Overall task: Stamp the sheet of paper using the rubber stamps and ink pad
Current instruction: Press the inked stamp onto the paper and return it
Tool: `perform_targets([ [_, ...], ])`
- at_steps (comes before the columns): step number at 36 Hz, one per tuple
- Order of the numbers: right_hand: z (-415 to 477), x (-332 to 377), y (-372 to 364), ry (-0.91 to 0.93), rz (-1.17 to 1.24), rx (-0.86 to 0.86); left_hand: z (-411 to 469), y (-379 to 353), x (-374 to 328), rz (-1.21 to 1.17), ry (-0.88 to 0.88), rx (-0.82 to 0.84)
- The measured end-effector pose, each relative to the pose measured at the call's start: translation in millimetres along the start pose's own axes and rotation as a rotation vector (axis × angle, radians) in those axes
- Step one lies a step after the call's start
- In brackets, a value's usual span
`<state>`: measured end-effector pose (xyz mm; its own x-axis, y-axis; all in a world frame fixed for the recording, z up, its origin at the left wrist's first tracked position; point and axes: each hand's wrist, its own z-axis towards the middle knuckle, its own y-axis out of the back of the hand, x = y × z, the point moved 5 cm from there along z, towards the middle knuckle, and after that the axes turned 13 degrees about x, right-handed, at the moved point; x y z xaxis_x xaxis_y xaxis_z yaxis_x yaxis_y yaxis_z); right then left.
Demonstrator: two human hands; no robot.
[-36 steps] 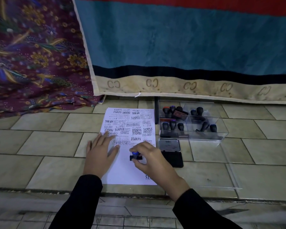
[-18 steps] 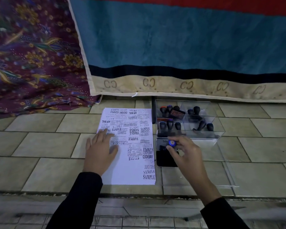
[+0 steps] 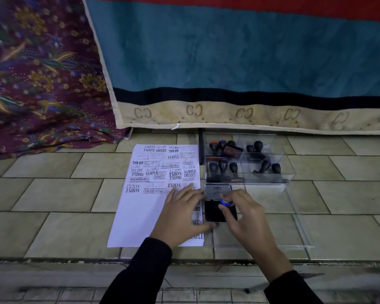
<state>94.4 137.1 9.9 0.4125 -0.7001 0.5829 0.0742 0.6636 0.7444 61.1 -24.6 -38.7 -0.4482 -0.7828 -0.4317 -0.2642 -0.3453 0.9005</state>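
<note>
We are in the inking step. Our right hand [image 3: 248, 216] sits just right of the middle of the frame, with its fingers pinched tight around a small stamp with a blue top [image 3: 224, 202]. The stamp is pressed down on, or just over, the black ink pad [image 3: 215, 213]; we cannot tell if it touches. The pad's lid [image 3: 217, 190] stands open behind it.

Our left hand [image 3: 182, 216] lies flat with fingers spread wide on the sheet of paper [image 3: 140, 216]. It holds nothing. It rests on the right edge of the sheet, right beside the pad, and it looks like it keeps the sheet from sliding.

The paper lies on the tiled floor [image 3: 53, 194] in the middle of the frame. Its top half is full of black words like SAMPLE and FRAGILE. Its lower left part is blank and white.

The clear box of stamps [image 3: 270, 178] sits above the pad, to the upper right of the paper. Many dark stamps stand inside it.

We think the next move is to lift the stamp, carry it left to a blank spot, and push it straight down. The left hand should move a bit so it does not cover the spot. The stamp must stay level so the words come out whole.
</note>
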Motion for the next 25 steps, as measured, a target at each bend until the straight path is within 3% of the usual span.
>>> perform_targets([
  [16,-5,4,-4,-0.044,0.021,-0.001,0,10,10,-0.059,0.023,-0.06],
  [21,-1,6,-2,-0.067,0.02,0.023,-21,38,61,-0.14,0.26,-0.262],
  [25,10,13,-1,-0.085,0.045,0.032,-39,44,97,-0.107,0.481,-0.305],
])
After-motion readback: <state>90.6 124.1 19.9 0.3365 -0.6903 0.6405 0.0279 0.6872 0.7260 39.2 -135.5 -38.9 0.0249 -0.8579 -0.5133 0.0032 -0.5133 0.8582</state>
